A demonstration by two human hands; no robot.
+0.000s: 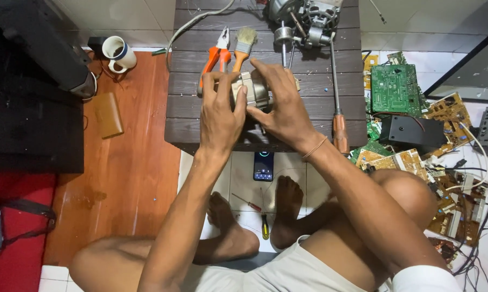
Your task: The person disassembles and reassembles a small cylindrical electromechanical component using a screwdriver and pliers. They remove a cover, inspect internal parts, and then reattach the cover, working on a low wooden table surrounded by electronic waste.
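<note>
Both my hands grip a small electric motor part (252, 89), a grey metal housing, on a low dark wooden table (320, 105). My left hand (219, 113) wraps its left side, fingers curled over the top. From the right, my right hand (282, 105) covers the part, thumb against its front face. Most of the part is hidden under my fingers.
Orange-handled pliers (217, 54), a paintbrush (244, 46), a long screwdriver (337, 103) and another motor (306, 21) lie on the table. A phone (264, 165) and small screwdrivers (264, 224) are on the floor by my feet. Circuit boards (395, 89) pile at right; a mug (118, 53) at left.
</note>
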